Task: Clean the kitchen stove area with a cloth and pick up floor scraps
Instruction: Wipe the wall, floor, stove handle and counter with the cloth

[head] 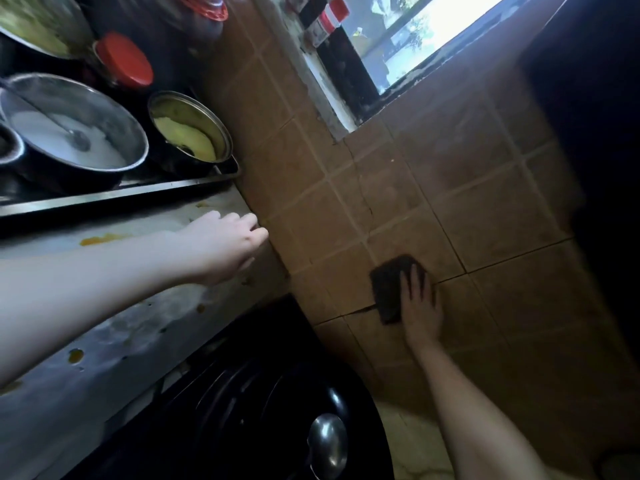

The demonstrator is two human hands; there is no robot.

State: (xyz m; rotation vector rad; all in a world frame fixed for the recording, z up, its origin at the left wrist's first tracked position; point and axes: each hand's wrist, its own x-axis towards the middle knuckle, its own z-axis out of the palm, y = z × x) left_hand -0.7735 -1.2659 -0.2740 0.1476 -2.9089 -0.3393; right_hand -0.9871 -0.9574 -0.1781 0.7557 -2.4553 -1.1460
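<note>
A dark scrubbing pad [391,289], serving as the cleaning cloth, is pressed flat against the brown tiled wall [485,209] by the right hand [420,306]. The fingers [414,280] are spread over the pad's right half, so the grip is a flat-palmed press rather than a closed fist; whether the thumb curls behind the pad cannot be told. The pad lies partly under this grip and sticks out to its left, its long axis running roughly up and down the wall, slightly tilted, across a dark grout line.

The left hand [228,244] is stretched forward, loosely curled and holding nothing, its knuckles near the corner where the desk [114,327] meets the wall. It is well apart from the pad, so the right hand is plainly the nearer one.

Orange spills [100,240] are seen on the desk beneath and behind the left forearm. Well above and to the left of the grip, pots [76,133] stand on a dark tray [114,195]. A black stove lid [270,403] lies below and left of the pad.

Wall wiping is judged the step in hand; the stained desk and floor scraps are judged not yet dealt with. The next stroke probably turns on sliding the pad along the tiles.
</note>
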